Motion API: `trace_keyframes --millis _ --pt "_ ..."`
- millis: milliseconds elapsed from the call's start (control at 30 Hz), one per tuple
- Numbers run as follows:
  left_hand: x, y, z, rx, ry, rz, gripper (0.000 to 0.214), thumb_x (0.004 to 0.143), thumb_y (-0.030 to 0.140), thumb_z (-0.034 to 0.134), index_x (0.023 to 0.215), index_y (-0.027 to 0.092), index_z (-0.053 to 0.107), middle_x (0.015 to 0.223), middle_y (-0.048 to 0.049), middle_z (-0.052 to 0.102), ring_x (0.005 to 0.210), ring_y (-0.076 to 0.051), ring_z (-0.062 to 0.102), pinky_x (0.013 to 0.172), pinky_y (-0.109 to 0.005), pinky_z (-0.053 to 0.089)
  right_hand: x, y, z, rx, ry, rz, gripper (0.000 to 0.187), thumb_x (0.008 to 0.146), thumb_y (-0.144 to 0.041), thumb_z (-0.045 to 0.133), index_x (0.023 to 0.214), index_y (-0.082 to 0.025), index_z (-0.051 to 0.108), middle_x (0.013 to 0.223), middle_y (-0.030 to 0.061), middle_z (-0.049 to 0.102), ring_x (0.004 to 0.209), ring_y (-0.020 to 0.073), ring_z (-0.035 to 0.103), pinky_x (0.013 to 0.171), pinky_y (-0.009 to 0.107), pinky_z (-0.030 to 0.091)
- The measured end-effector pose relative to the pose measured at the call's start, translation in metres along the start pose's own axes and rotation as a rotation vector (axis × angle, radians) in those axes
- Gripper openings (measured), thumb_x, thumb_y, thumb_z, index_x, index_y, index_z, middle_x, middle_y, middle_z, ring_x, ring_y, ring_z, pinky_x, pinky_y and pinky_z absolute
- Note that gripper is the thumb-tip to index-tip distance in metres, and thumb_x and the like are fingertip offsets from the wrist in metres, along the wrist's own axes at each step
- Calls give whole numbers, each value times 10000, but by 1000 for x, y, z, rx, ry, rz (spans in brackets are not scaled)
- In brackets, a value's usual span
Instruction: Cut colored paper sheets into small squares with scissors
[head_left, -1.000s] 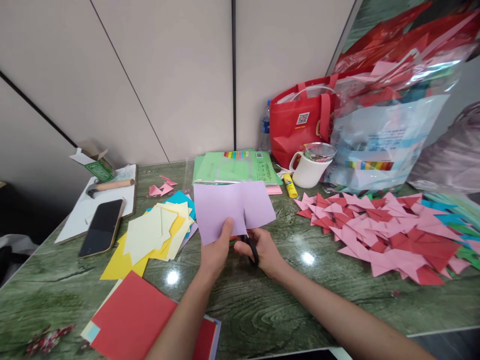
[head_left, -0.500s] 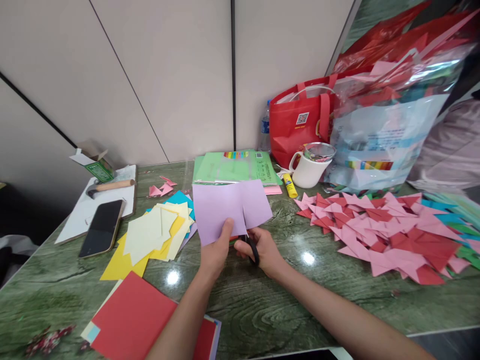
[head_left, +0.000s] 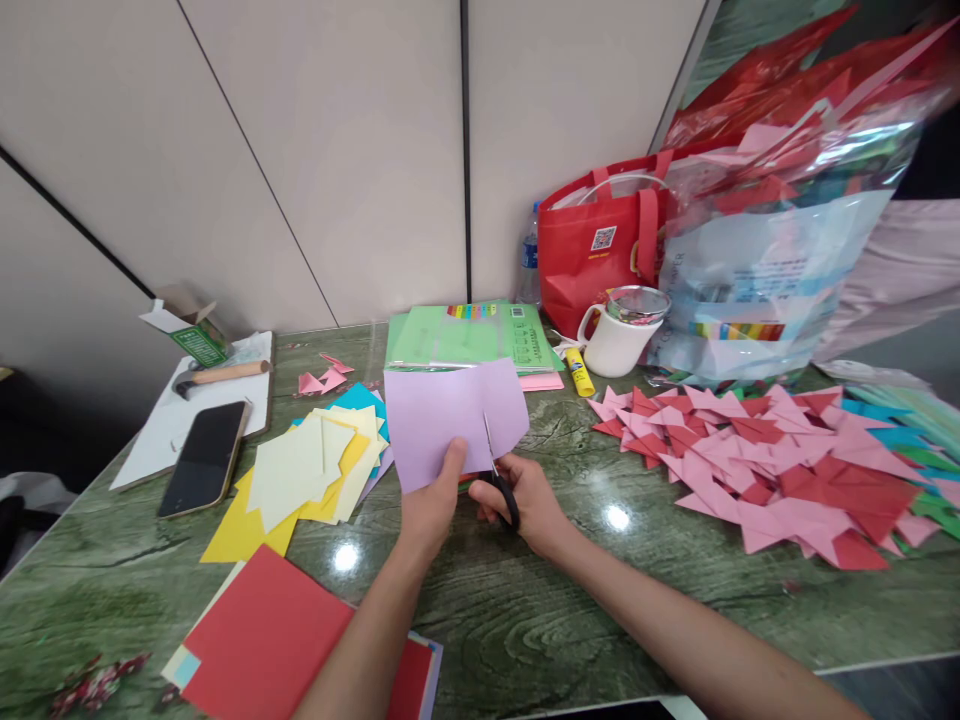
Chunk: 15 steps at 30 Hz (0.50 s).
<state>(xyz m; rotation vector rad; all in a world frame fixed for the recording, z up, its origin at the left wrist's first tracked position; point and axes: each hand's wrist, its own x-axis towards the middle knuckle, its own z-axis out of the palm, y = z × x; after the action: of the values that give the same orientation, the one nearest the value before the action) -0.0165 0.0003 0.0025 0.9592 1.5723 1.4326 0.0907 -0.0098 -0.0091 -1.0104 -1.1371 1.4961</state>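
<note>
Through the head camera I see the left hand pinching the lilac paper sheet at its near edge, thumb on top, other fingers hidden underneath; most of the sheet extends beyond the fingertips. I have the right hand's fingers curled around the black-handled scissors, blades reaching into the sheet right of the left thumb.
</note>
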Motion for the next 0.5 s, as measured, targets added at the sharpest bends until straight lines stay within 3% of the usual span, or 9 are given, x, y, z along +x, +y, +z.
trace_keyframes --millis 133,267,367,433,500 --pt "0 5 0 -21 -20 75 452 640 414 620 1008 162 551 1040 -87 601 965 -179 550 892 -295 380 1 3 -2 -29 28 -26 309 607 -403 664 688 -154 501 429 -64 475 361 81 441 365 195 353" --pt "6 13 -1 -212 -10 218 441 697 367 571 1080 168 481 1022 -92 593 956 -173 556 816 -287 427 4 2 -4 -36 99 -73 282 633 -392 648 657 -166 482 403 -70 460 378 93 461 396 206 368" --pt "18 19 -6 -361 138 397 388 739 287 526 1105 206 425 1032 -65 553 946 -141 551 821 -288 417 7 2 -6 -8 151 -116 267 643 -379 644 707 -158 507 409 -75 457 380 88 449 418 212 376" --pt "24 29 -10 -329 306 467 283 700 252 570 965 183 500 912 -33 553 845 -120 559 774 -262 428 8 4 -7 1 188 -149 273 640 -368 651 743 -151 522 423 -72 467 378 82 434 419 211 368" --pt "21 49 -13 -247 339 497 162 677 249 592 813 168 555 790 -10 552 754 -105 546 722 -238 430 10 6 -9 -14 227 -168 286 632 -369 660 751 -148 523 429 -64 477 377 83 428 402 206 343"
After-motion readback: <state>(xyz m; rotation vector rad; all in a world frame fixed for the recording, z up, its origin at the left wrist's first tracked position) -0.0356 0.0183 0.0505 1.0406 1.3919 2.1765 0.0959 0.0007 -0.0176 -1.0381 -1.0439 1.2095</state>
